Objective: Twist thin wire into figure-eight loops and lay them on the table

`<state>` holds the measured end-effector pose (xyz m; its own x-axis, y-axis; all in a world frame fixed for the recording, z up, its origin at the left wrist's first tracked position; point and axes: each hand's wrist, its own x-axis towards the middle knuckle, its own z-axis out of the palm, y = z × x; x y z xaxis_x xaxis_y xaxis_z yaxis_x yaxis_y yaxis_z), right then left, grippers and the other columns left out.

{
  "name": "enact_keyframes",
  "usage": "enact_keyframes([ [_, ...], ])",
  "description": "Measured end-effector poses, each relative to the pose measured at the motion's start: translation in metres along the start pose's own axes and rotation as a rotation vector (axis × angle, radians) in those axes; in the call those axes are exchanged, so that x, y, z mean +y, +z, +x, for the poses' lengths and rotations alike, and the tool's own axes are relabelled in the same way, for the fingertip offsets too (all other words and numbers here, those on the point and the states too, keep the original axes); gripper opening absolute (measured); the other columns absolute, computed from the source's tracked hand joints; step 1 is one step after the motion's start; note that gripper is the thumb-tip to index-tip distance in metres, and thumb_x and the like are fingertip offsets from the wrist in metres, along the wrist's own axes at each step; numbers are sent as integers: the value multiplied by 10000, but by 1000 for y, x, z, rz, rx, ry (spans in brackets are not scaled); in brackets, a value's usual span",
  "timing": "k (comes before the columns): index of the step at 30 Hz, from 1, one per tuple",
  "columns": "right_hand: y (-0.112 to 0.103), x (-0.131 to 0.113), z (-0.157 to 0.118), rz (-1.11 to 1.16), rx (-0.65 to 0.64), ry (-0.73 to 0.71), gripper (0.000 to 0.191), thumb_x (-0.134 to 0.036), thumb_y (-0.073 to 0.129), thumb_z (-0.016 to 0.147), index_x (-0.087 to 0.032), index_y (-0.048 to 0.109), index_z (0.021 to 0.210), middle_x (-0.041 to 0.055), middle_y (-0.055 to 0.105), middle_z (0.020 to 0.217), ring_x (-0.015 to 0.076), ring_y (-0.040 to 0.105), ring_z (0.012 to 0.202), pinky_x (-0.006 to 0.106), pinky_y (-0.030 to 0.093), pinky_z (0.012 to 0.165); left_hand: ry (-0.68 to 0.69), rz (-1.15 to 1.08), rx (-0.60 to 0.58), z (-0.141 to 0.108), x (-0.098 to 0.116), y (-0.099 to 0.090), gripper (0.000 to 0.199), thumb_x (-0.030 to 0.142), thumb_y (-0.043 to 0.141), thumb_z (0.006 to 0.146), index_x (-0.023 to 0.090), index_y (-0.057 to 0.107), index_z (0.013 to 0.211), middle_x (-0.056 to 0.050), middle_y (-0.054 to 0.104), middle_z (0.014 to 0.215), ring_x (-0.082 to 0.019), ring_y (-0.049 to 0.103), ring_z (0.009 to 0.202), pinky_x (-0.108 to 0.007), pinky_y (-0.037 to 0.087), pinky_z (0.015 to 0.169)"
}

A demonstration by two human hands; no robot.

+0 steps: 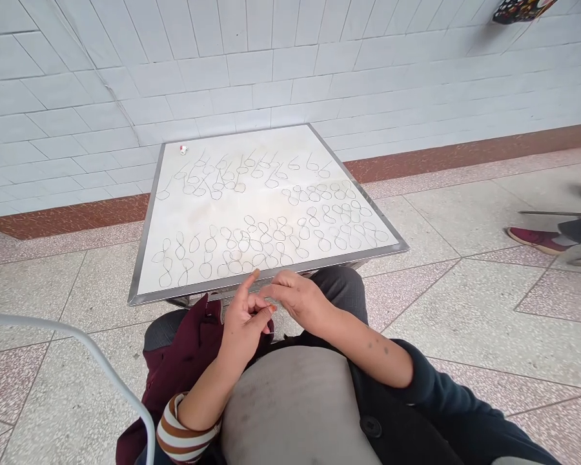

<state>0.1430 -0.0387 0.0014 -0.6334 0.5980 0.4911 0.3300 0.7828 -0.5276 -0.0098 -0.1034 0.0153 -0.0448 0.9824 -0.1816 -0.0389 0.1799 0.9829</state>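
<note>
My left hand (244,320) and my right hand (297,298) meet over my lap, just in front of the near edge of a small white table (145,255). Their fingertips pinch together on a thin wire piece (277,318) that is hard to make out. The left index finger points up toward the table edge. On the tabletop lie several thin wire loops: figure-eight shapes (232,248) in the near rows, small rings (339,216) at the right and hooked loops (223,177) at the back.
A small white-and-red object (183,150) sits at the table's back left corner. A tiled wall stands behind. A grey chair rail (91,352) curves at the left. Another person's red shoe (537,239) rests on the floor at the right. A maroon cloth (184,365) lies on my lap.
</note>
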Motion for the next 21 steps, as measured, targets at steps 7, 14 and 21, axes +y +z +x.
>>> enact_keyframes([
  [7, 2, 3, -1, 133, 4, 78, 246, -171, 437, 919, -174, 672, 993, 16, 486, 734, 136, 476, 687, 248, 388, 588, 27, 44, 2, 1, 1, 1, 682, 236, 632, 824, 240, 354, 1447, 51, 586, 692, -89, 523, 519, -229, 471, 543],
  [14, -1, -2, 1, 47, 5, 37, 255, -160, 435, 929, -187, 685, 968, 8, 466, 709, 130, 446, 670, 246, 380, 588, 37, 53, 24, 1, -1, 1, 686, 229, 639, 818, 237, 360, 1445, 63, 571, 656, -91, 517, 498, -238, 476, 547],
  [21, -3, -1, 1, -39, -74, -36, 243, -174, 445, 932, -188, 686, 902, 29, 510, 757, 149, 472, 723, 256, 376, 601, -33, -19, -9, 1, 0, -1, 726, 202, 651, 793, 255, 346, 1450, 68, 558, 662, -88, 528, 498, -230, 465, 535],
])
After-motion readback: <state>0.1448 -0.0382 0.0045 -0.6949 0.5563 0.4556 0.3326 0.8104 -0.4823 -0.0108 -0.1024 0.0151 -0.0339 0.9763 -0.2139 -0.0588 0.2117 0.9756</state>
